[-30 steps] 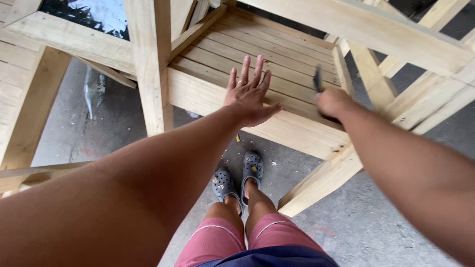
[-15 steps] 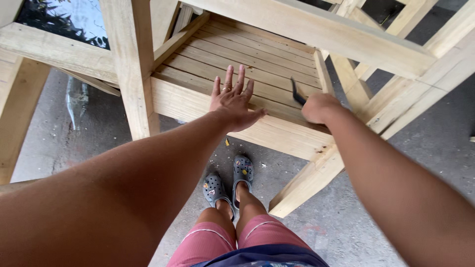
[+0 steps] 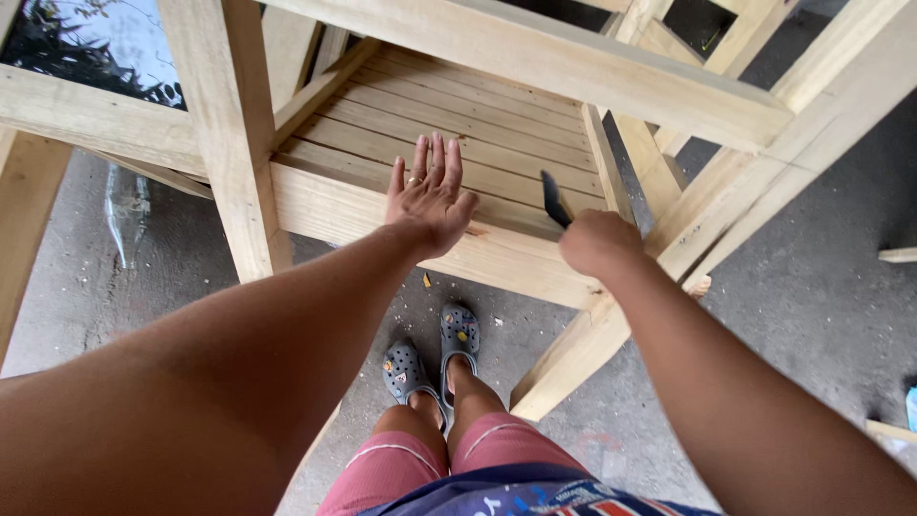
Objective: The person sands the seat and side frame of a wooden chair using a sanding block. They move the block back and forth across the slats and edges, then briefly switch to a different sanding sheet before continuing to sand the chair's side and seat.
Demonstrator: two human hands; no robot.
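My left hand [image 3: 429, 196] lies flat, fingers together and stretched, on the slatted wooden seat [image 3: 497, 124] of a pale, unpainted wooden chair frame. A ring shows on one finger. My right hand [image 3: 600, 244] is closed around a dark flat tool [image 3: 554, 199] whose blade-like end points up and away over the seat's near right corner. The front rail [image 3: 334, 205] of the seat runs under my left wrist.
A thick wooden post [image 3: 229, 143] stands left of my left hand and a crossbeam [image 3: 573, 62] passes above the seat. Slanted braces [image 3: 583, 349] reach down to the grey concrete floor [image 3: 812, 296]. My feet in grey clogs [image 3: 435, 358] stand below. Wood offcuts [image 3: 898, 254] lie at right.
Both hands have shifted left and slightly down across the view as my head moved. My left hand stays flat on the slats; my right hand still grips the dark tool.
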